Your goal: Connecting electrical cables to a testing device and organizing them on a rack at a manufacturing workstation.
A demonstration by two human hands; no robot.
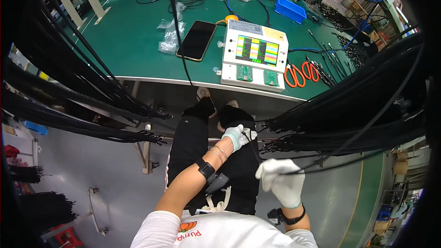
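Observation:
My left hand [239, 138], in a white glove, is closed over my lap with its fingers pinched on a thin black cable [256, 150]. Lower and to the right, my right hand [282, 183], also gloved, has its fingers curled round black cable. One stretch runs between the two hands, and more cable trails off from the right hand toward the upper right. The cable's end is too small to make out at my left fingers.
Thick bundles of black cables [349, 110] hang at both sides. On the green table [133, 55] are a white tester with a lit screen [258, 50], a phone [197, 40], orange-handled scissors [294, 76], a blue tray [290, 10] and clear plastic bags [171, 36].

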